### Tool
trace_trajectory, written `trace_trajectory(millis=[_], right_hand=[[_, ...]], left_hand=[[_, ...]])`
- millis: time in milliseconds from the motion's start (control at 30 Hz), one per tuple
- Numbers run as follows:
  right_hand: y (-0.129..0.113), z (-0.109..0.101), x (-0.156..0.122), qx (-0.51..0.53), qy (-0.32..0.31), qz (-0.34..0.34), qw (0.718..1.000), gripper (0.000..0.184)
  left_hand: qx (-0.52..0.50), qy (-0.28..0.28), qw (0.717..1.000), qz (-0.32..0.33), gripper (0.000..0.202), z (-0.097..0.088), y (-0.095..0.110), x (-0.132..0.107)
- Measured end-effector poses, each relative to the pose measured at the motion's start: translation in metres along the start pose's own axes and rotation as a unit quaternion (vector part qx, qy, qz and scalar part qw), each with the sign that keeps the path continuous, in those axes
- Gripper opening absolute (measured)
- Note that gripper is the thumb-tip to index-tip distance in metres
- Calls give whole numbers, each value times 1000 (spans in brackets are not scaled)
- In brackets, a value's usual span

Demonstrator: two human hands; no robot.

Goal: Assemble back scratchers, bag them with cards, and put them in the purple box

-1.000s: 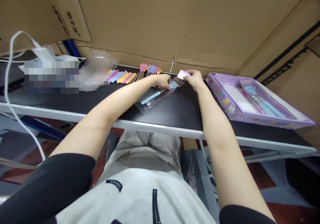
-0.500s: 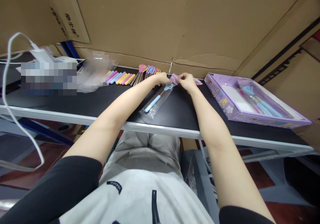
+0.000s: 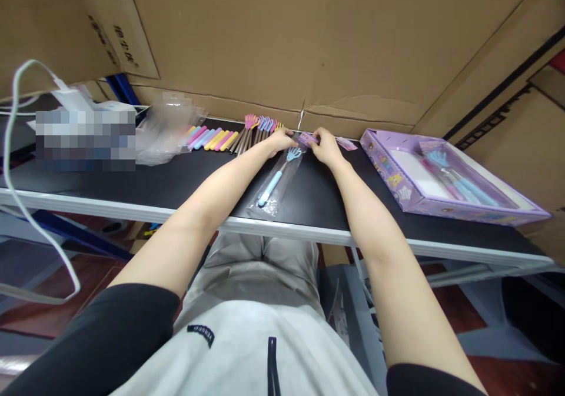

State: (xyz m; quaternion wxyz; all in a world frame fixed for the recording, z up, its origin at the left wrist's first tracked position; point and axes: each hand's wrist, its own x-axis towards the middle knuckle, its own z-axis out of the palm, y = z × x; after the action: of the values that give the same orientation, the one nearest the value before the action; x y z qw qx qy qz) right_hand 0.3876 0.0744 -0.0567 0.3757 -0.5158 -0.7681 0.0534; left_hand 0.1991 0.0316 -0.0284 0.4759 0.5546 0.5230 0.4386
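Note:
A light-blue back scratcher (image 3: 270,187) with a claw-shaped head lies inside a clear plastic bag (image 3: 282,191) on the black table. Its handle points toward me and the claw end faces away. At the bag's far end, my left hand (image 3: 281,142) is closed on the edge of the plastic, fingertips partly hidden. My right hand (image 3: 325,147) pinches a small purple-pink card (image 3: 309,139) at the mouth of the bag. Just right of that hand lie more printed cards (image 3: 346,143).
Left of my hands, several back scratchers with coloured handles (image 3: 213,139) lie in a row. Beyond them sit clear bags (image 3: 165,126) and a white cable (image 3: 17,166). On the right, a purple box (image 3: 410,203) holds bagged scratchers. Cardboard (image 3: 247,43) walls the back.
The bag with the blue scratcher has come down flatter on the table and shifted slightly toward me. The card has dropped lower at the bag's mouth, with my right hand slightly left.

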Motion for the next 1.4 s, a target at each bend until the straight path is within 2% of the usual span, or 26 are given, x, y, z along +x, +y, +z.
trace_trajectory(millis=[133,267,500,600,767,867,1067,1233,1400], right_hand=[[2,0,1,10,4,-4,1000,28],[-2,-2,0,23,6,8,1000,27],[-15,-6,0,78,33,57,995,30],[-20,-8,1,103,52,72,991,30],[-16,-5,5,135,71,94,984,30],[-11,-1,9,177,85,113,974,28],[-8,-1,12,234,62,159,957,36],[1,2,15,261,57,150,952,41],[6,5,16,280,50,114,952,35]], left_hand=[[19,25,999,-12,30,3,1,-3],[6,48,999,-1,40,6,0,-3],[-33,9,999,6,34,3,0,-1],[-45,-1,999,8,41,2,0,-2],[-34,-28,999,16,65,1,0,-3],[-36,-44,998,22,69,0,0,-3],[-46,-48,997,35,65,4,0,-6],[-66,-6,997,26,48,9,4,-12],[-71,22,997,25,31,8,5,-13]])
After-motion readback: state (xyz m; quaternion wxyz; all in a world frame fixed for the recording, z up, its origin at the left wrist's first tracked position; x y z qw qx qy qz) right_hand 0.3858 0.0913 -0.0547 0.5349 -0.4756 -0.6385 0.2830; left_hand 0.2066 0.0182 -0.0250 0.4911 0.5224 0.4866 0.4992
